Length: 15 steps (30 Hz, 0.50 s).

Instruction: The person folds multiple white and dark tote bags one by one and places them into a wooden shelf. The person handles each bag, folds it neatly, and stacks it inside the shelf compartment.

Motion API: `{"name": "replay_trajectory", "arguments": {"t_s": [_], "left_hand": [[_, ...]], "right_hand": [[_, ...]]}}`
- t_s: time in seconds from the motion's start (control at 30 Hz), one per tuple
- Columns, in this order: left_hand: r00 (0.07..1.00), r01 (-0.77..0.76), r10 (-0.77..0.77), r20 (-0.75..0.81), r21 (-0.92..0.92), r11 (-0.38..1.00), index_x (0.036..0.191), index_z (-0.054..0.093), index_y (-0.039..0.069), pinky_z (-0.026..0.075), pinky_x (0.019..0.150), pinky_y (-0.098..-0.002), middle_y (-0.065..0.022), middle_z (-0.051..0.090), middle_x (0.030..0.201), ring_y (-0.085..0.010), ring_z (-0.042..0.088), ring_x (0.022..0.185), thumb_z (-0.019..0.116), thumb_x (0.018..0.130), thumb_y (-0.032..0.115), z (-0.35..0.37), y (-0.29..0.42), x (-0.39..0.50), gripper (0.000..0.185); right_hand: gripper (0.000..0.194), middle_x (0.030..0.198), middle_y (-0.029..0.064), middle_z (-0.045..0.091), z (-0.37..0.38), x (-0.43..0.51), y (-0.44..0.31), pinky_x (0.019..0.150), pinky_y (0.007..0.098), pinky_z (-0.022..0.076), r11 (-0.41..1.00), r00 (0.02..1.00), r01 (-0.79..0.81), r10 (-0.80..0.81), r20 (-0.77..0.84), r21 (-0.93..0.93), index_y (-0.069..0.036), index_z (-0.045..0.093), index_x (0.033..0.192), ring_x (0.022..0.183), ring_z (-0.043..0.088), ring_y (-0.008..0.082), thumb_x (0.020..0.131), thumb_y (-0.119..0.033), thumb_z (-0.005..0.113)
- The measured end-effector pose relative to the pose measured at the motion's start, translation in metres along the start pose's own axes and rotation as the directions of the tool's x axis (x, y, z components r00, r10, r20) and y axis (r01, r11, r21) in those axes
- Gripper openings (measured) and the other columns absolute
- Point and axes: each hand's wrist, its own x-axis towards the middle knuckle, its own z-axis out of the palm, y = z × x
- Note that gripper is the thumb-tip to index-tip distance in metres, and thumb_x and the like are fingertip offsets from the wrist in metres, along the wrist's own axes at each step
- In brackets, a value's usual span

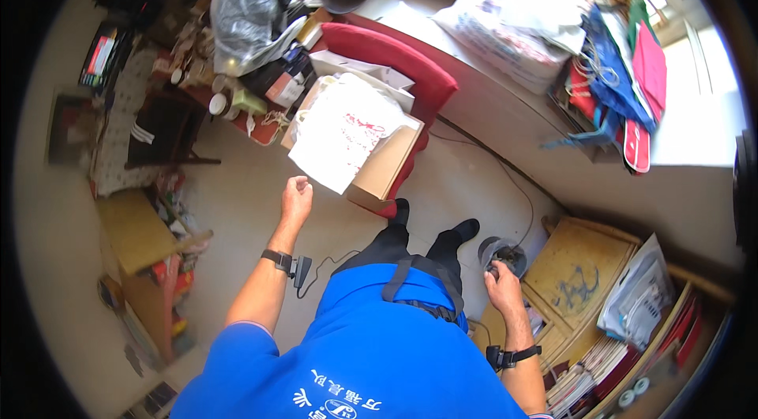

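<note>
My left hand [296,201] hangs over the floor with its fingers curled in, and no object shows in it. Just beyond it is the lower corner of a white plastic bag [337,134] with red print, apparently apart from the fingers. The bag lies on a brown cardboard box [388,167], which rests on a red-covered chair [408,57]. My right hand [503,286] is low at my other side, fingers bent downward and partly hidden. From above it overlaps a lined waste bin [519,257]; whether it touches the bin or holds anything is unclear.
A wooden cabinet [577,277] stands at right, beside papers and books [592,374]. Stuffed bags [521,22] sit on the windowsill ledge. Jars [218,104] and a grey plastic bag [249,22] crowd a table behind the chair. A cable [524,194] runs along the floor.
</note>
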Motion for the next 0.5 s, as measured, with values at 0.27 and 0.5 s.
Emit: {"name": "replay_trajectory", "arguments": {"t_s": [0.27,0.5], "left_hand": [[0.875,0.482,-0.467,0.124,-0.150,0.863,0.141,0.052,-0.004,0.058,0.094,-0.0397,-0.0221,0.067,0.132,-0.0264,0.070,0.114,0.070,0.099,0.040,0.018,-0.001,0.027,0.064],[0.707,0.697,-0.539,0.458,-0.324,0.640,0.132,0.056,0.000,0.058,0.082,-0.0343,-0.0105,0.062,0.120,-0.0196,0.064,0.099,0.069,0.100,0.039,0.042,0.016,0.033,0.052]], "right_hand": [[0.049,0.118,0.0232,0.074,0.017,0.003,-0.041,0.100,0.0467,0.0541,0.996,0.994,-0.074,0.078,0.081,-0.050,-0.004,0.061,0.139,0.113,0.070,0.0405,0.096,-0.028,0.069],[0.048,0.114,0.0242,0.075,0.027,0.011,-0.031,0.097,0.0454,0.0554,1.000,0.998,-0.023,0.023,0.055,-0.005,-0.003,0.062,0.138,0.110,0.071,0.0391,0.096,-0.026,0.069]]}}
